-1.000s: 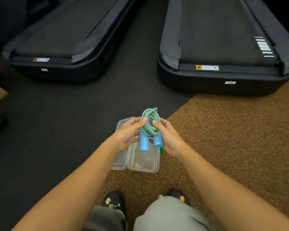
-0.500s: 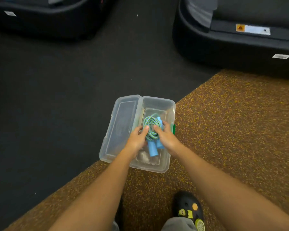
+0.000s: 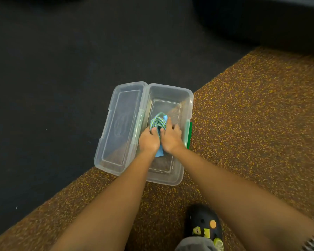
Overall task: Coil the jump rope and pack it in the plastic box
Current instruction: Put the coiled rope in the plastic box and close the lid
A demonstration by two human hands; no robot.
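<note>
A clear plastic box (image 3: pixel 187 98) lies open on the floor, its hinged lid (image 3: pixel 121 124) flat to the left. The coiled jump rope (image 3: pixel 158 122), green-and-blue cord with light blue handles, rests low inside the box. My left hand (image 3: pixel 149 142) and my right hand (image 3: pixel 170 137) are both down in the box, fingers pressed on the coil. A blue handle end shows below my hands. The hands hide most of the handles.
The box straddles the edge between black flooring (image 3: pixel 53 87) and a speckled brown mat (image 3: pixel 252 115). A green latch (image 3: pixel 188 134) sits on the box's right side. My black shoe (image 3: pixel 204 225) stands on the mat below. A dark treadmill base (image 3: pixel 270 19) fills the upper right.
The coil went from held above the box to down inside it, with both hands following. The camera tilted lower and closer to the box.
</note>
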